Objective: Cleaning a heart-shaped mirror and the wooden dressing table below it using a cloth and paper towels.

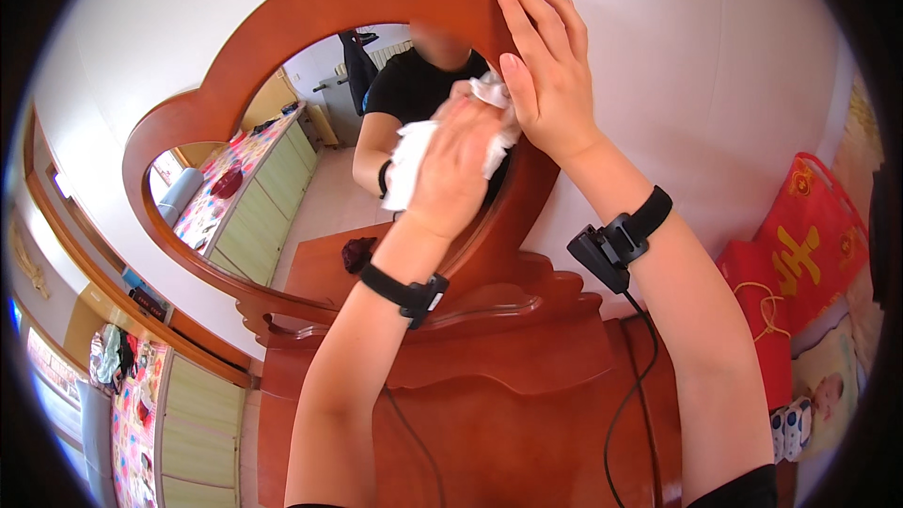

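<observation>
A dresser mirror (331, 190) in a reddish-brown, curved wooden frame (282, 21) stands upright before me. My left hand (458, 155), slightly blurred, presses a crumpled white cloth or tissue (409, 162) against the right part of the glass. Some of the white material sticks out above and beside the fingers. My right hand (554, 70) rests on the frame's upper right edge, its fingers spread and holding nothing. The glass reflects a person in a black short-sleeved top. Each wrist wears a black strap with a small device.
Below the mirror lies the wooden dresser top (508, 437). Black cables hang from the wrist devices. Red bags (811, 247) stand at the right against the wall. Far left is a long green-doored cabinet (197, 430) with a patterned cover and items on it.
</observation>
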{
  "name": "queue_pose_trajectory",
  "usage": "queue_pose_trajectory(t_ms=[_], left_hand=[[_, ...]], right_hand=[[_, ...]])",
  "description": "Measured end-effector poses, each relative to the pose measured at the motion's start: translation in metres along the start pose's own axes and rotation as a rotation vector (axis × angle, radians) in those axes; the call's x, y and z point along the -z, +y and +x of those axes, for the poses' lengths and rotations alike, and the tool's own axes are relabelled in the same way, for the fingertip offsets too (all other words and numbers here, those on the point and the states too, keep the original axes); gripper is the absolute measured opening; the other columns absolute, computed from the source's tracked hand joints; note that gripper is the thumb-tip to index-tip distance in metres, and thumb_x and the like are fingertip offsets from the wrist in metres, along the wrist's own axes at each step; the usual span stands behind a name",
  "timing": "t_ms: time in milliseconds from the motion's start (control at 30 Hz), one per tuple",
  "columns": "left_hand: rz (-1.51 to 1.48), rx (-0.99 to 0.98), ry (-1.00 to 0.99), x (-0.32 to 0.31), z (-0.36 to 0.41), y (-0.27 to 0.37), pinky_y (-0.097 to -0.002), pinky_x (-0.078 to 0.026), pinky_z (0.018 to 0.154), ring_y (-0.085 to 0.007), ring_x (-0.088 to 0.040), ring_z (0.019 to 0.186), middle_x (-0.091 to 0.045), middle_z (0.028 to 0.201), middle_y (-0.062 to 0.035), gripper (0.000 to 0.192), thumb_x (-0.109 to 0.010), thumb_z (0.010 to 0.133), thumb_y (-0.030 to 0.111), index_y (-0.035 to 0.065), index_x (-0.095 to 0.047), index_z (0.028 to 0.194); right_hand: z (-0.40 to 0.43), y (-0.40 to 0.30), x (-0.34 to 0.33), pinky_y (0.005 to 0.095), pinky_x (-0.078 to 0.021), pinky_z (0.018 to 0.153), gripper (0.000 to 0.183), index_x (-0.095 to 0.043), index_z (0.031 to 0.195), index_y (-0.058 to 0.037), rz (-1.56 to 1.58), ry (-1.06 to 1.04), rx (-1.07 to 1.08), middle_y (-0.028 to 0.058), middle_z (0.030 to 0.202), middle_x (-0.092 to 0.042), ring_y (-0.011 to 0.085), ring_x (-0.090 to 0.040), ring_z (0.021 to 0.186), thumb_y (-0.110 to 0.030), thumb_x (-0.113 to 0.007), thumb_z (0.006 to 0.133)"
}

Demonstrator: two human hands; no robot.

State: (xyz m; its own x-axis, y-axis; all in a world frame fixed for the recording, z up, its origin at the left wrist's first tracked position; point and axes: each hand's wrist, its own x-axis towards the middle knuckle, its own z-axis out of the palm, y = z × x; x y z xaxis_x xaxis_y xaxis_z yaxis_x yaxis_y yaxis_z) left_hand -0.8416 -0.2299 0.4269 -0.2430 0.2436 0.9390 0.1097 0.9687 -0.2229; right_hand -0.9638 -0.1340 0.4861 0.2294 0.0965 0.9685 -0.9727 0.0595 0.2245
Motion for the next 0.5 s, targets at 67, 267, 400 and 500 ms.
queue_pose_trajectory(t_ms=[67, 267, 400, 500], left_hand=[[-0.018, -0.022, -0.035, -0.004, -0.013, 0.003, -0.0423, -0.044, 0.097, -0.0346, -0.056, 0.112, -0.061, 0.113, -0.015, 0.031, -0.057, 0.077, -0.004, 0.0003, -0.059, 0.107], [-0.373, -0.007, -0.447, 0.023, -0.055, -0.005, -0.0413, -0.043, 0.093, -0.0331, -0.057, 0.101, -0.061, 0.102, -0.0153, 0.02, -0.056, 0.079, 0.001, 0.0023, -0.062, 0.098], [-0.127, 0.011, -0.092, 0.023, -0.002, -0.008, -0.0417, -0.044, 0.091, -0.0389, -0.054, 0.102, -0.06, 0.104, -0.0189, 0.029, -0.055, 0.075, -0.007, 0.0001, -0.058, 0.102], [0.024, 0.002, 0.036, 0.007, 0.01, 0.001, -0.0418, -0.045, 0.094, -0.0409, -0.054, 0.111, -0.06, 0.112, -0.021, 0.042, -0.056, 0.07, -0.013, 0.0, -0.055, 0.11]], right_hand=[[0.0, 0.002, -0.002, 0.0417, -0.0355, 0.102, 0.047, -0.052, 0.129, -0.0043, 0.008, -0.001, 0.009, 0.0097, 0.129, -0.05, 0.0356, -0.039, 0.121, -0.022, -0.055, 0.085], [0.0, 0.004, 0.008, 0.0414, -0.0308, 0.106, 0.045, -0.05, 0.132, -0.0045, -0.008, -0.038, 0.004, 0.0093, 0.133, -0.05, 0.0351, -0.038, 0.124, -0.021, -0.043, 0.091], [0.0, 0.004, 0.006, 0.0415, -0.0307, 0.106, 0.046, -0.051, 0.132, -0.0042, 0.041, -0.032, -0.001, 0.0096, 0.132, -0.05, 0.0355, -0.038, 0.124, -0.023, -0.042, 0.091], [0.004, 0.0, 0.003, 0.0418, -0.0304, 0.106, 0.046, -0.051, 0.132, -0.0043, 0.078, -0.015, 0.014, 0.0098, 0.133, -0.05, 0.0359, -0.038, 0.124, -0.024, -0.042, 0.091]])
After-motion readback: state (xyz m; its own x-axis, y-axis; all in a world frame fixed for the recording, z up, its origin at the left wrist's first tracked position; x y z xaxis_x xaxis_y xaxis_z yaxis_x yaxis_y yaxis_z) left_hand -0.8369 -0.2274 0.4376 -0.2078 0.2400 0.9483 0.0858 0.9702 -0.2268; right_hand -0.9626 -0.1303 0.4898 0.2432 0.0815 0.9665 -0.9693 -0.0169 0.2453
